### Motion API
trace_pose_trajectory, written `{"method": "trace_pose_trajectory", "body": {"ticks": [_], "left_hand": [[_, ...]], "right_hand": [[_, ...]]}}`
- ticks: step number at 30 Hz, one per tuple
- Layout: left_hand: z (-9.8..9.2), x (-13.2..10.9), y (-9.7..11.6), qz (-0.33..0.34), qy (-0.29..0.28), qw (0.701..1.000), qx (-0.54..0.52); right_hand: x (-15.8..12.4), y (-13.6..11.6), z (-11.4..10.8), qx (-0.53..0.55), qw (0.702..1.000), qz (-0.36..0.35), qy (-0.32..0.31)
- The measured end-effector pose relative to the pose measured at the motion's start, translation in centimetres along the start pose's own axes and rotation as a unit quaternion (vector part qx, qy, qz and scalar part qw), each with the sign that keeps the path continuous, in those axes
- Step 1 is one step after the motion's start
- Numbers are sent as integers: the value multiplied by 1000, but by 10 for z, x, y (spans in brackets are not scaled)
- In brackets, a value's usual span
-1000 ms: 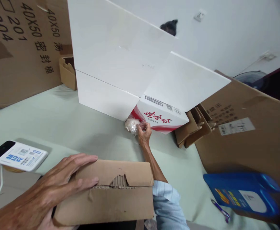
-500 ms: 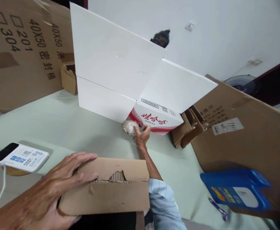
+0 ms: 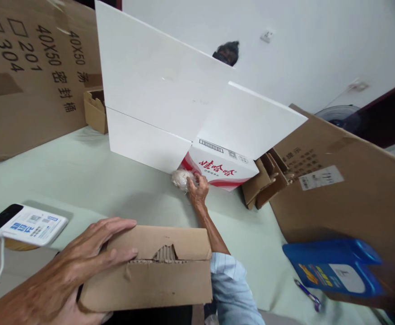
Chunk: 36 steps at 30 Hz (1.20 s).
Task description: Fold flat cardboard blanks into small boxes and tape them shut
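Note:
My left hand (image 3: 95,257) grips a small brown cardboard box (image 3: 150,284) by its left end, thumb and fingers around it. The box is close to me at the front of the table, and a torn flap on its face shows corrugated card. Farther out, my right hand (image 3: 198,188) is at a roll of clear tape (image 3: 182,179), fingers curled against its right side. That roll lies on the table before a white carton with red print (image 3: 217,167). The tape's detail is partly blurred and covered by my fingers.
White carton flaps (image 3: 150,81) stand up behind the roll. Large brown boxes flank the table (image 3: 143,198): one at left (image 3: 31,90), one at right (image 3: 346,194). A blue jug (image 3: 332,266) and a purple pen (image 3: 307,293) lie at right. At left rests a white device with a cable (image 3: 28,224).
My right hand has shifted slightly left, its fingers closer around the roll. The small box in my left hand has dipped a little.

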<state>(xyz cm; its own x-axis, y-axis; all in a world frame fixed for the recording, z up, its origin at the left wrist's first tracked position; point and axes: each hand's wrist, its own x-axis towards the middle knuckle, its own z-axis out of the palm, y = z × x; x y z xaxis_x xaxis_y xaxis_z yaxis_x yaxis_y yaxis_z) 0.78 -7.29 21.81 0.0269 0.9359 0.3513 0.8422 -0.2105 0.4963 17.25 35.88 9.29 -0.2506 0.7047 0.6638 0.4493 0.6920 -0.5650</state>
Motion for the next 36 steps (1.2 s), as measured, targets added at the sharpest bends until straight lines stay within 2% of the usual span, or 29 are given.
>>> {"method": "trace_pose_trajectory", "body": {"ticks": [8,18,30,36], "left_hand": [[0,2,0,0,13,1000,-17],[1,-3,-1,-1,1,1000,2],[1,-3,-2,-25,-9,999,-22],[1,0,-2,2,1,1000,-14]], "right_hand": [[-4,3,-9,-31,999,6,29],[1,1,-3,-35,993,-71,-88],[-17,11,4,-84,983,-53,-158],[-29,17,12,-97,981,-25,-166]]}}
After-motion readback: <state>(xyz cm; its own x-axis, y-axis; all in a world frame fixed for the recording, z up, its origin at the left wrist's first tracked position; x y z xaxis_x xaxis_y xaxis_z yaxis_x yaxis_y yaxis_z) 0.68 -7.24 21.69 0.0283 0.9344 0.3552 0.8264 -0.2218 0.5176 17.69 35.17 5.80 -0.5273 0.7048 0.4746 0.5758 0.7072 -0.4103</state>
